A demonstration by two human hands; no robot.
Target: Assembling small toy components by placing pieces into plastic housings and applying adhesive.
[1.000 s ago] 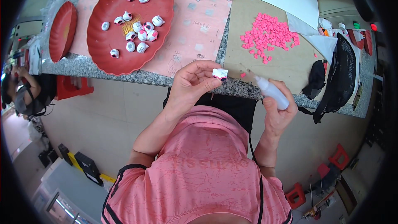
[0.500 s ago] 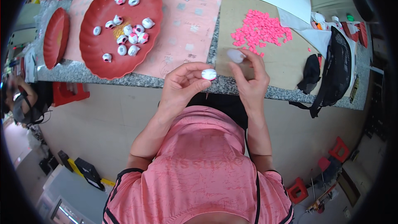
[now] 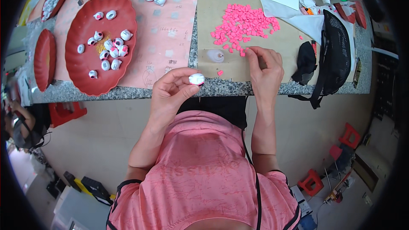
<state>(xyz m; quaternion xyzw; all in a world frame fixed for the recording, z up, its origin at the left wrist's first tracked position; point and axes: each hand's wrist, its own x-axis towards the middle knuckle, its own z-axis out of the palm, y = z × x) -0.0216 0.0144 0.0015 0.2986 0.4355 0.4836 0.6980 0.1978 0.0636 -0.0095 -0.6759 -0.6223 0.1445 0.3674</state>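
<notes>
The gray table (image 3: 226, 88) has pink bits (image 3: 245, 22) on it. The left hand (image 3: 169, 93) pinches a white piece (image 3: 196, 78), with a bottle (image 3: 213, 56) at its one o'clock. I can't tell if the right hand (image 3: 268, 69), beside the bits, has its grip closed on one.

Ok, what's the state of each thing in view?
Left hand: closed on a white piece
Right hand: at the edge of the pink pile, grip unclear
Translucent bottle: resting on the brown sheet, unheld
Red tray: holding loose white trinkets
Black mesh bag: lying on the tabletop
</notes>
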